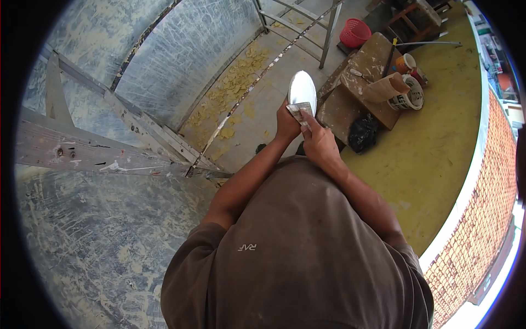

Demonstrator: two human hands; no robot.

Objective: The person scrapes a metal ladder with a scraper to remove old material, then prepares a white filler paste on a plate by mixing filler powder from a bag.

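In my left hand (287, 125) is a bright white, oval, plate-like piece (303, 88), gripped at its lower left edge with its far end pointing away from me. My right hand (320, 143) closes on a small, stained putty knife (296, 111), one finger stretched along it. The flat blade overlaps the lower part of the white piece. Both hands are close together in front of my chest, and the left fingers are partly hidden behind the piece.
Cardboard boxes (332, 112), a black plastic bag (364, 133) and a white bucket (415, 98) stand at right. Beyond them is a red basket (355, 34). Yellowish flakes (241, 82) litter the floor. A metal frame (93, 151) crosses the left side by a patchy blue-grey wall (181, 55).
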